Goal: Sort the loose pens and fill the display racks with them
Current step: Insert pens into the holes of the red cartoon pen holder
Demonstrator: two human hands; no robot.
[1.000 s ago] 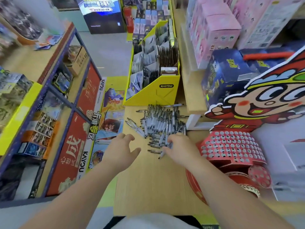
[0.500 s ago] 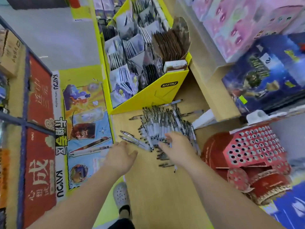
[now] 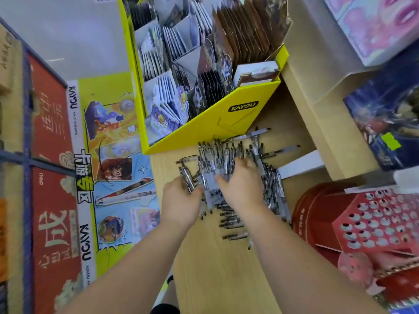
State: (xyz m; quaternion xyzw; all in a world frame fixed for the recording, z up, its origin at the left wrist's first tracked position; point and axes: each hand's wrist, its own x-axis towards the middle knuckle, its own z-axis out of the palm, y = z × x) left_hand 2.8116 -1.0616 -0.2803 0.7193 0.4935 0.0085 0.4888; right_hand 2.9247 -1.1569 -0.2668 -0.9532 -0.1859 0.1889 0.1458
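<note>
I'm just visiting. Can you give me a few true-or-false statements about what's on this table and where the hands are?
1. The left hand and the right hand are both at the pile of pens. True.
2. The pens lie on a wooden tabletop. True.
3. The yellow box behind the pens is empty. False: it is packed with rows of packets.
4. The red rack with round holes stands left of the pens. False: it stands to their right.
5. The right hand lies on the pens with its fingers spread. True.
</note>
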